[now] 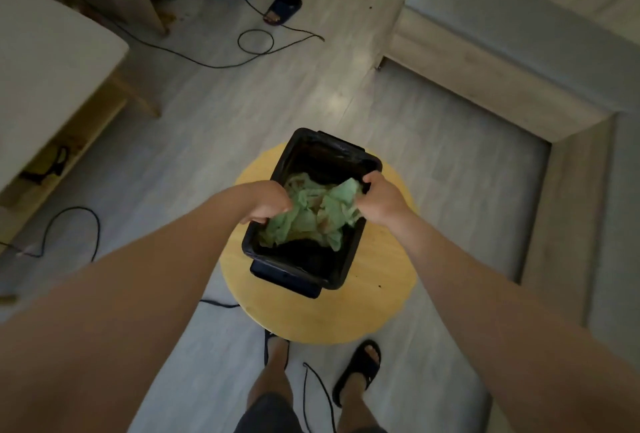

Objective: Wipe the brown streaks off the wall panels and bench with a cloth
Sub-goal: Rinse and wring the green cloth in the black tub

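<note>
Both hands, left (268, 202) and right (379, 195), grip a crumpled, brown-stained green cloth (311, 214) over a black tub (263, 252).

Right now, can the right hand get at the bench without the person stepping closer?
Probably not. The right hand grips the cloth over the bin, and the bench lies well beyond it across bare floor; nothing blocks the way.

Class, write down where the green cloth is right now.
Head view, centre: the green cloth sits bunched at the opening of the black tub on the round wooden stool, gripped between the left hand and right hand.
</note>
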The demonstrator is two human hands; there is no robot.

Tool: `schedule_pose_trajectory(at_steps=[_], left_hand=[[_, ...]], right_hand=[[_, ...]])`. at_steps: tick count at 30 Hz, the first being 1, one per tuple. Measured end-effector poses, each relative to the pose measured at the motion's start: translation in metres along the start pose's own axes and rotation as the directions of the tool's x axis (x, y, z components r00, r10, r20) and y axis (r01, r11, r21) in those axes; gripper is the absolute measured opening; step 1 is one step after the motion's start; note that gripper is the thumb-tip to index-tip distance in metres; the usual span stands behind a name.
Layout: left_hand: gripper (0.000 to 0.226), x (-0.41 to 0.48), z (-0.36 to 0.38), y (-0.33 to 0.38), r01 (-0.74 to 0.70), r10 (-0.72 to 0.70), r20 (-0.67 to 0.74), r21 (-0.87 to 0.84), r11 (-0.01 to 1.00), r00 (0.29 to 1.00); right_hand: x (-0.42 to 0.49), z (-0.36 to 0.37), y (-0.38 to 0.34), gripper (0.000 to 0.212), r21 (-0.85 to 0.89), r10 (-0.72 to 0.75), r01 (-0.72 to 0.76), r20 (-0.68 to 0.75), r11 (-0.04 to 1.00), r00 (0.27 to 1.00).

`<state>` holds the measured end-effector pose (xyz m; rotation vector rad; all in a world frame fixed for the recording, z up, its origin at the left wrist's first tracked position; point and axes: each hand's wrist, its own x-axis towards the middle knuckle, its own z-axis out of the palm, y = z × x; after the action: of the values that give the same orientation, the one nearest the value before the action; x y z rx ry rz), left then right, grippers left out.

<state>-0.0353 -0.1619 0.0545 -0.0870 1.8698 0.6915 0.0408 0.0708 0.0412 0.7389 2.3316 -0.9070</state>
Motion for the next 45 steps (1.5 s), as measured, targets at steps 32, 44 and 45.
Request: schedule_pose_trajectory(at_steps=[32,44,45], left_hand=[[0.040,0.118,0.073,-0.020,0.136,-0.065,0.121,-0.805,0.577,0.991],[0.044,0.149,0.082,-0.047,0.215,-0.129,0.177,-0.885,0.412,0.976],[0.044,0.148,0.081,-0.045,0.218,-0.102,0.193,-0.894,0.391,0.976]], right_hand=[[0.071,0.143,-0.004,0.034,-0.065,-0.307,0.301,-0.230,0.952,0.923],[0.091,0.160,0.002,0.052,0.118,0.162,-0.189,0.206,0.975,0.965],[0.084,0.158,0.000,0.045,0.184,0.106,-0.134,0.153,0.974,0.983]])
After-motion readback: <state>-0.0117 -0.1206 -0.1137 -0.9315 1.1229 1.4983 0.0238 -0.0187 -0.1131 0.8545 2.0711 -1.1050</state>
